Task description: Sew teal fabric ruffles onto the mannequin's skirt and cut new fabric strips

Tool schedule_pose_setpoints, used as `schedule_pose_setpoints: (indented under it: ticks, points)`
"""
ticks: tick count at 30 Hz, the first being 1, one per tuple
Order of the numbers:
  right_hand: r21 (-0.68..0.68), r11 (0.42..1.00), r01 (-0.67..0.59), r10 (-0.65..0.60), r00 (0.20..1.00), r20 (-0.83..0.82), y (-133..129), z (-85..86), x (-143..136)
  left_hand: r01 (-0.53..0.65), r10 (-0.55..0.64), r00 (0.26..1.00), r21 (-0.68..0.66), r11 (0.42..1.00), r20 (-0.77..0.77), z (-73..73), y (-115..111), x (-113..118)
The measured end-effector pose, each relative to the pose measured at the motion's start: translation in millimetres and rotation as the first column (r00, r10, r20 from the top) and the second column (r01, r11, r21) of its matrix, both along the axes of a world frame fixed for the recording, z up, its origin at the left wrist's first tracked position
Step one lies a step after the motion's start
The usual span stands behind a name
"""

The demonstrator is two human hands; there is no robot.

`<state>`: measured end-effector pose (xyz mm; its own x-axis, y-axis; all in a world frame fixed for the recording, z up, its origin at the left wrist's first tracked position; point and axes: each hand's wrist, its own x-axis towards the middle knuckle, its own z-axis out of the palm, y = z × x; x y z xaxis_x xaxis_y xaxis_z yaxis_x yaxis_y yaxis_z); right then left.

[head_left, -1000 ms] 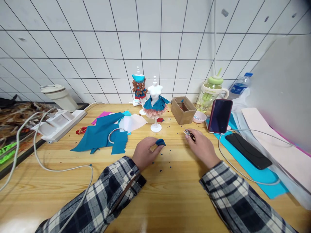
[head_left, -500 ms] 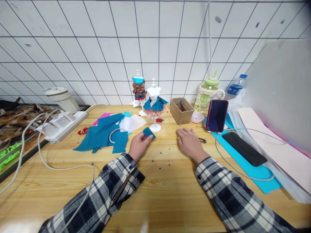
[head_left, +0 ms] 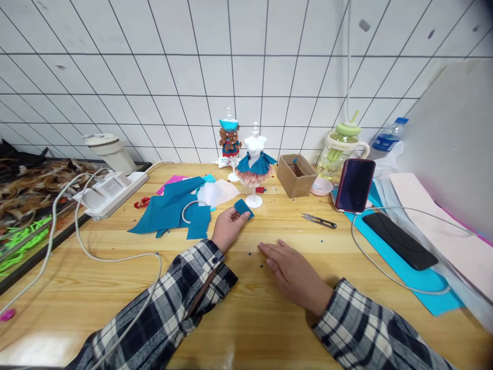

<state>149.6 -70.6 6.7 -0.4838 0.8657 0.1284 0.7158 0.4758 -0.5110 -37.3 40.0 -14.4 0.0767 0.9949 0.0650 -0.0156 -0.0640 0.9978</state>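
Note:
My left hand [head_left: 228, 226] pinches a small teal fabric piece [head_left: 244, 208] just in front of a white mannequin [head_left: 256, 149] dressed in a teal and pink skirt. Flat on the wood, my right hand [head_left: 293, 273] has its fingers stretched out beside tiny teal scraps [head_left: 262, 266] and holds nothing. Thread snips [head_left: 319, 221] lie beyond it, to the right. Larger teal cloth [head_left: 165, 208] spreads left of my left hand, with a white ring [head_left: 185, 210] on it.
Behind stand a second dressed mannequin [head_left: 230, 139], a cardboard box [head_left: 296, 177], a pink bowl [head_left: 322, 187] and a green-lidded jug [head_left: 339, 149]. Right are an upright phone [head_left: 355, 185] and a flat black phone [head_left: 398, 240]. A power strip [head_left: 115, 198] with cables lies left.
My right hand has moved left and nearer to me, away from the snips, which now show fully. My left hand still holds the teal piece. The view has shifted slightly.

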Motion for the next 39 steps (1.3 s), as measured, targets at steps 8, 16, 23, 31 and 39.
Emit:
schedule_pose_setpoints:
  ticks: [8, 16, 23, 31, 39]
  points:
    - [0.066, 0.969, -0.238, 0.232, 0.969, 0.089, 12.3, 1.2, -5.5, 0.011, -0.01, 0.997, 0.012, 1.0, -0.072, 3.2, -1.1, 4.2]
    - [0.134, 0.969, -0.205, 0.194, 0.977, 0.091, 12.2, 5.2, 16.5, -0.011, 0.013, 0.996, 0.018, 1.0, -0.089, 2.3, -1.5, 2.0]
    - [0.014, 0.987, -0.161, 0.16, 0.985, 0.068, 27.7, 3.7, 18.0, -0.01, 0.013, 0.994, 0.03, 0.999, -0.112, 2.3, -1.2, 1.7]
    - [0.016, 0.97, -0.244, 0.245, 0.968, -0.051, 7.1, 2.9, 42.0, -0.026, 0.028, 0.996, 0.019, 0.999, -0.08, 5.3, -2.7, 0.5]
    - [0.09, 0.996, 0.009, -0.017, 0.995, 0.094, 17.2, -6.7, 55.8, -0.005, 0.005, 0.996, 0.005, 1.0, -0.084, 4.6, -3.3, 1.3]
